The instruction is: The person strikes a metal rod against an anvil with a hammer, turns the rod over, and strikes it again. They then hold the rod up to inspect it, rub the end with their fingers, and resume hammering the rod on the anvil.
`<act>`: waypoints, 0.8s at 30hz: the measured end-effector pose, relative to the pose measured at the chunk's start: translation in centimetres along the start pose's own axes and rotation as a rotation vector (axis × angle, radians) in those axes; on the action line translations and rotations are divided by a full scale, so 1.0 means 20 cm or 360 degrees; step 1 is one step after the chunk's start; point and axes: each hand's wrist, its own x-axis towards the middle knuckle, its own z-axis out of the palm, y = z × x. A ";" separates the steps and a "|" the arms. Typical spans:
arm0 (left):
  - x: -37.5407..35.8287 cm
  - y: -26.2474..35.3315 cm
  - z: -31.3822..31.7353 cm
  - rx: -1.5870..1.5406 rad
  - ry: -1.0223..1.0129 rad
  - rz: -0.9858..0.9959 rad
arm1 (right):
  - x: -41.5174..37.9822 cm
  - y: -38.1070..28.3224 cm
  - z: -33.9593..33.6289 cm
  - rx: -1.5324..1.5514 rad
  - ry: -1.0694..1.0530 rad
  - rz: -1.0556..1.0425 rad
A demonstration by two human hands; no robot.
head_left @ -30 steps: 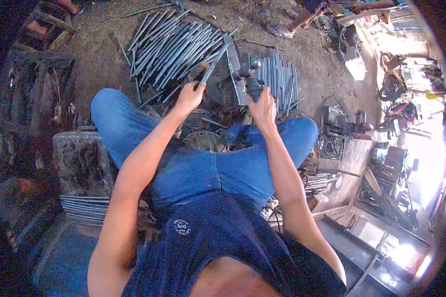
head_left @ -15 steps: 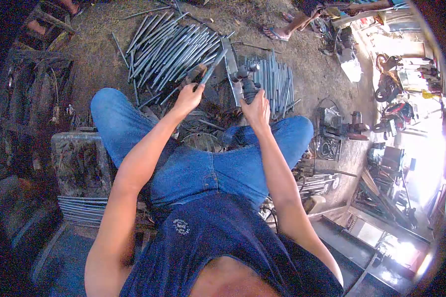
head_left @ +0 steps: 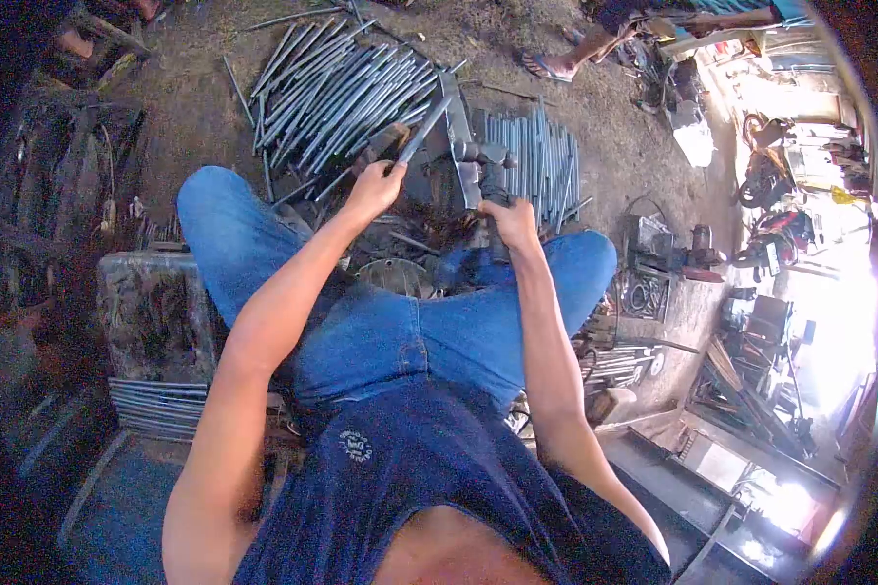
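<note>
My left hand (head_left: 374,191) is closed around the near end of a metal rod (head_left: 425,129), which points up and to the right. The rod's far end lies near a flat metal bar (head_left: 465,180) between the two rod piles. My right hand (head_left: 510,224) grips the dark handle of a hammer (head_left: 488,153). The hammer's head is over or against the flat bar; whether it touches cannot be made out. A large heap of loose metal rods (head_left: 332,93) lies beyond my left hand. To the right is a second pile of rods (head_left: 536,161), laid more evenly.
A worn block-like seat or box (head_left: 156,317) stands left of my knee, with a bundle of thin rods (head_left: 156,408) below it. At the upper right is a person's sandaled foot (head_left: 553,68). Machinery (head_left: 658,244) and motorbikes (head_left: 775,239) stand on the right.
My right hand has drawn slightly toward me and to the right, and the hammer head is lower and turned. My left hand with the rod has shifted only a little.
</note>
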 end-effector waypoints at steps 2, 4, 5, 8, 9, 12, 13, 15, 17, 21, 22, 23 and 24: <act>-0.01 0.02 -0.01 -0.0049 -0.0089 -0.0070 | -0.04 0.02 0.02 0.0513 -0.0178 0.0035; -0.02 0.02 -0.01 -0.0077 -0.0030 -0.0001 | -0.01 0.08 0.05 0.0659 -0.0264 0.0091; 0.00 0.00 0.01 -0.0074 0.0006 0.0026 | -0.01 0.12 0.07 0.0934 -0.0378 0.0177; 0.00 0.00 0.00 -0.0053 -0.0100 -0.0122 | 0.03 0.24 0.12 0.1313 -0.0613 0.0337; 0.00 -0.01 0.00 -0.0050 -0.0099 -0.0122 | 0.04 0.25 0.14 0.1390 -0.0599 0.0373; 0.01 -0.04 0.01 -0.0114 -0.0052 -0.0127 | 0.03 0.25 0.15 0.1438 -0.0591 0.0402; 0.02 -0.05 0.01 -0.0093 -0.0078 -0.0135 | 0.01 0.22 0.14 0.1422 -0.0636 0.0389; 0.04 -0.04 0.00 -0.0077 -0.0099 -0.0147 | -0.02 0.16 0.12 0.1399 -0.0685 0.0379; 0.02 -0.03 -0.01 -0.0024 0.0000 0.0012 | -0.06 0.16 0.12 0.2182 -0.0994 0.0596; -0.04 0.07 -0.05 -0.0077 -0.0052 -0.0126 | -0.02 0.25 0.12 0.2557 -0.1263 0.0703; -0.04 0.07 -0.05 -0.0078 -0.0056 -0.0120 | 0.00 0.28 0.12 0.2558 -0.1258 0.0695; -0.03 0.06 -0.04 -0.0065 -0.0055 -0.0104 | 0.01 0.30 0.13 0.2612 -0.1319 0.0728; -0.02 0.04 -0.04 -0.0052 -0.0050 -0.0090 | 0.02 0.31 0.13 0.2663 -0.1384 0.0763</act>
